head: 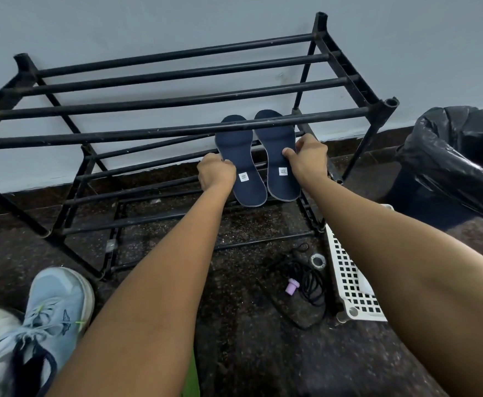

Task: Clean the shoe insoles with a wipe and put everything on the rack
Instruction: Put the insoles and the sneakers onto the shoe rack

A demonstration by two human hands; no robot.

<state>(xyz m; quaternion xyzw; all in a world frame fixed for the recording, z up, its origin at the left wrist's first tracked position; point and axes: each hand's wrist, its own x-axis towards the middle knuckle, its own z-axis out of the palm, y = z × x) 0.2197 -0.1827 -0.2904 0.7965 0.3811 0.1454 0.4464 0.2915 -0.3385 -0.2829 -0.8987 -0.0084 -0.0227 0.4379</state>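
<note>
Insoles [236, 144] lie on the middle shelf of the rack [177, 128]; left hand [216, 173] grips one, right hand [309, 157] grips the other

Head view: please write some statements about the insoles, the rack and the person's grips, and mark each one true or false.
Two dark blue insoles lie side by side on the rack, below its top bars. True.
The left grip holds a wipe. False: it pinches the edge of the left insole.
The right grip holds the right insole. True.
The light blue shoe stands on the rack. False: it is on the floor.
</note>
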